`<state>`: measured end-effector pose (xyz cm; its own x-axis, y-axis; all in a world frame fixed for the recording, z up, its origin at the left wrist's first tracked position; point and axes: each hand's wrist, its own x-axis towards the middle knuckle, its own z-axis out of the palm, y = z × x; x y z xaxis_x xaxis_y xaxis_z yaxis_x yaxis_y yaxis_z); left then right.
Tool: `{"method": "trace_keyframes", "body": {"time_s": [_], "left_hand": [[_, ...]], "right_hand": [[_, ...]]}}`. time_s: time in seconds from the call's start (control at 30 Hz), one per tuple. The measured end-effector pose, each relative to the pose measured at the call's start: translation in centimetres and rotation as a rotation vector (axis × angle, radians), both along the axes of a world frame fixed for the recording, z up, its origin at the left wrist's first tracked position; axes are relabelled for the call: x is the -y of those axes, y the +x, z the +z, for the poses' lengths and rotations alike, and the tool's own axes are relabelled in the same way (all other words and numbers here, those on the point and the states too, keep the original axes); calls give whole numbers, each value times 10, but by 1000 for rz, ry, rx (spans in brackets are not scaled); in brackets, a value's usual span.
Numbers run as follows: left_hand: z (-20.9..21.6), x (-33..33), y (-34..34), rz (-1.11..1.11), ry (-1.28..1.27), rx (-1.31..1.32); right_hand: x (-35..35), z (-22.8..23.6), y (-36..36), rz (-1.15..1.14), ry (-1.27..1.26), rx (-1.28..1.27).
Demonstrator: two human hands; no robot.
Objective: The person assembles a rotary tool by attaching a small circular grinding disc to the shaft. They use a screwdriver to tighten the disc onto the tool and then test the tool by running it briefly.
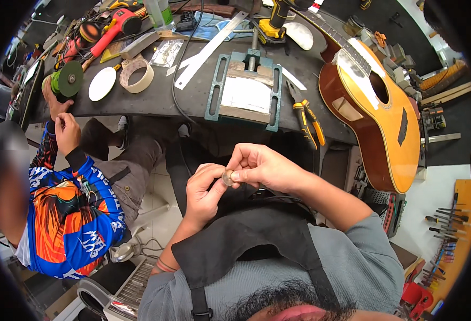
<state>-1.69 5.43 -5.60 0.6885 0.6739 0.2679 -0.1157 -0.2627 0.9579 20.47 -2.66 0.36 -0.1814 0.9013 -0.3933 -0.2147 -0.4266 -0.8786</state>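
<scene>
Pinching a small round piece (228,177) between them, the left hand (206,192) and right hand (262,167) meet above the lap, fingers clamped on it from both sides. Beyond, on the dark workbench (155,99), lie a green drill vise (246,88), orange-handled pliers (307,115) and a roll of masking tape (136,75). An acoustic guitar (377,109) rests to the right; another person's hand (67,134) works at left.

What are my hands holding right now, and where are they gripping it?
A small round disc-like piece, pinched at its edges between the fingertips of the left hand and the right hand. Its exact kind cannot be told.
</scene>
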Motion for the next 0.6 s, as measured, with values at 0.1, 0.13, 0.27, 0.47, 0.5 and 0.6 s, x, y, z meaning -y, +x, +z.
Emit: {"method": "trace_keyframes", "body": {"time_s": [0.1, 0.13, 0.27, 0.47, 0.5, 0.6], "left_hand": [[-1, 2, -1, -23, 16, 19], [-2, 3, -2, -35, 24, 27], [-10, -1, -12, -24, -113, -27], [-30, -6, -15, 59, 218, -89], [-36, -6, -15, 83, 216, -102], [-34, -9, -16, 37, 273, -115]], "right_hand": [[-6, -1, 6, 78, 49, 15], [-7, -2, 7, 100, 53, 6], [-5, -7, -3, -41, -51, -173], [-1, -6, -11, -208, -17, -231], [-2, -8, -14, -233, 1, -252], [2, -24, -11, -270, -45, -340]]}}
